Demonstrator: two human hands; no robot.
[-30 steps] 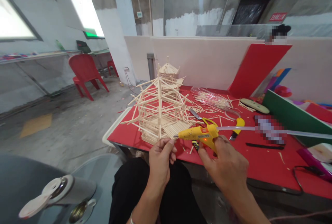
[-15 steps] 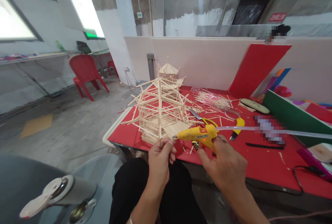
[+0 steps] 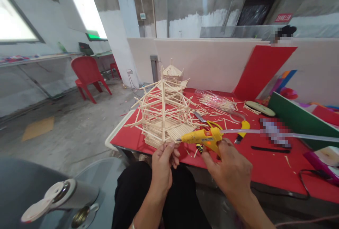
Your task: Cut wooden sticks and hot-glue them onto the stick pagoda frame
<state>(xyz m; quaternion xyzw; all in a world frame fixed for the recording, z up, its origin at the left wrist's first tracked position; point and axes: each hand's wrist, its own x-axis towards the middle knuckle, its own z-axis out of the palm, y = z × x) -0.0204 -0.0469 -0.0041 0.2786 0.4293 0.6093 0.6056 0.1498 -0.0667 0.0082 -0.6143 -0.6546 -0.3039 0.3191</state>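
My right hand (image 3: 231,165) grips the handle of a yellow hot glue gun (image 3: 201,137), and a long clear glue stick (image 3: 246,131) runs out of its back. The gun's nozzle points left, close to the fingertips of my left hand (image 3: 164,160). Those fingers are pinched together; whatever small piece they hold is too small to make out. Just beyond them a pavilion model of thin wooden sticks (image 3: 163,107) stands on the red tabletop (image 3: 267,167), its roof an open frame. Behind it is a second stick model (image 3: 172,70) with a denser roof.
Scissors with yellow handles (image 3: 200,116), a yellow utility knife (image 3: 242,131) and a bag of sticks (image 3: 217,100) lie on the table, with loose sticks around. A green board (image 3: 296,117) leans at right. At lower left stand an opened flask (image 3: 76,193) and a red chair (image 3: 86,73) farther back.
The fingertips of my left hand have shifted slightly left, away from the nozzle. My right hand and the glue gun have stayed nearly still.
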